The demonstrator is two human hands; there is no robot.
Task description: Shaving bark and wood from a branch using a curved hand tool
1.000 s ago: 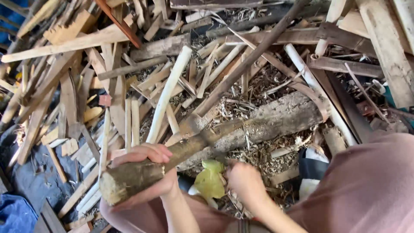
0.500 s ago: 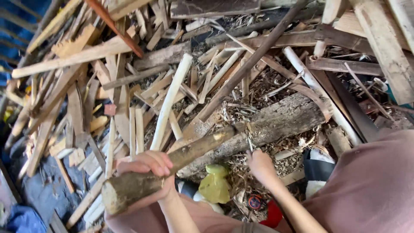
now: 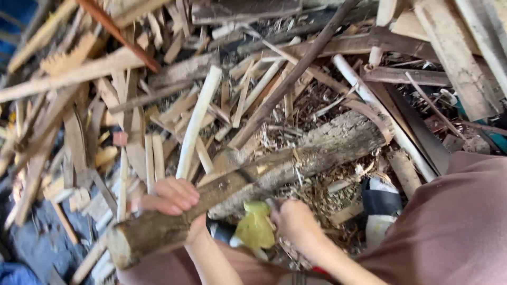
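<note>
Bark-covered and brown, the short log (image 3: 174, 219) slants up from the lower left, its cut end nearest the camera and its far end resting on the thick log (image 3: 317, 150) that lies across the heap. The left hand (image 3: 171, 196) wraps over its middle, fingers curled in a clenched grip on the wood. The right hand (image 3: 296, 221) sits just beside the thick log, closed around a dark handle; what tool it carries I cannot tell. A yellow-green rag (image 3: 255, 228) lies between the hands. Split sticks (image 3: 158, 116) and wood chips (image 3: 317, 190) lie heaped all around.
</note>
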